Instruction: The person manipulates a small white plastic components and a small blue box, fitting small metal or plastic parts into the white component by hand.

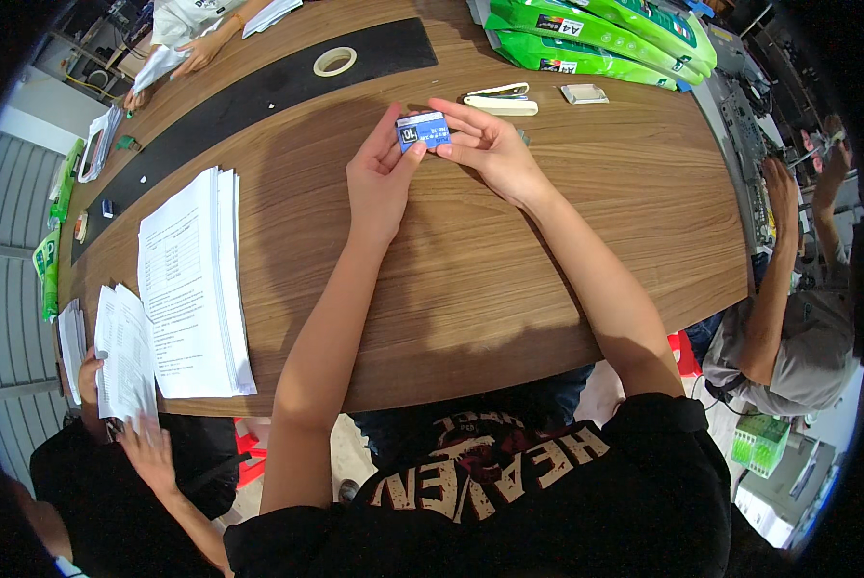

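Observation:
Both of my hands are raised over the far middle of the wooden table, with a small blue staple box [432, 131] between them. My left hand [379, 183] closes on its left side, with the thumb across the lower edge. From the right, my right hand [497, 159] grips the same box, its thumb at the lower right corner and its fingers behind. Just beyond my right hand lies a cream stapler [501, 99] on the table. A small pale rectangular tray [584, 93] sits to the stapler's right. The box's contents are hidden.
A tall paper stack [196, 279] stands at left, beside a co-worker's hands [147, 448] handling sheets. Green paper packs [586, 43] lie at the back right. A tape roll [335, 63] rests on the black strip [258, 101]. Other people work at far left and right.

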Motion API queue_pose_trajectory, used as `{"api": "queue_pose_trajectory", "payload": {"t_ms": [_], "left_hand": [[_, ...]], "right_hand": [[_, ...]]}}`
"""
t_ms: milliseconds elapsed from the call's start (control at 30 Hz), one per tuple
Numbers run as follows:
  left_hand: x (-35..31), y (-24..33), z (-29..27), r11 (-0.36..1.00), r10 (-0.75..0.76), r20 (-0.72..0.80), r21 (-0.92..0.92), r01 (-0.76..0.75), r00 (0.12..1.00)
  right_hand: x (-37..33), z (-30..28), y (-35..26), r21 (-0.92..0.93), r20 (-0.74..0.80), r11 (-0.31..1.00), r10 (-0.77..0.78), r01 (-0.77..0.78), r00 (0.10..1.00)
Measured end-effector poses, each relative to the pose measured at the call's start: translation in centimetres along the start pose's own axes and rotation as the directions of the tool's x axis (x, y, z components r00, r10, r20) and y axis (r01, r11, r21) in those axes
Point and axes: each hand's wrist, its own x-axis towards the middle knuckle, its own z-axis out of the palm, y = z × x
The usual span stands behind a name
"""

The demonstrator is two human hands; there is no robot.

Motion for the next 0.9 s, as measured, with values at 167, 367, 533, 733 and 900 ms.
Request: {"api": "queue_pose_trajectory", "payload": {"t_ms": [167,367,533,733,900], "left_hand": [[0.1,-0.1,-0.2,0.999,-0.046,-0.009,-0.015,0.046,0.999],[0.4,-0.4,-0.7,0.996,-0.016,0.02,-0.089,0.018,1.0],[0.1,-0.1,-0.1,0.996,-0.036,0.042,-0.081,0.04,0.998],[0.0,-0.1,-0.3,0.993,-0.037,0.044,-0.113,0.042,0.998],[0.2,-0.6,0.0,1.0,0.013,-0.074,-0.006,-0.014,0.997]], "right_hand": [[-0.1,-0.2,-0.2,-0.062,0.001,0.998,0.014,-0.014,1.0],[-0.1,-0.3,0.4,-0.235,0.026,0.969,-0.068,0.072,0.997],[-0.3,-0.1,1.4,-0.467,-0.003,0.864,-0.214,0.188,0.977],[-0.6,1.1,0.7,-0.594,0.037,0.77,-0.261,0.231,0.965],[-0.6,1.3,0.3,-0.636,0.092,0.717,-0.295,0.284,0.951]]}}
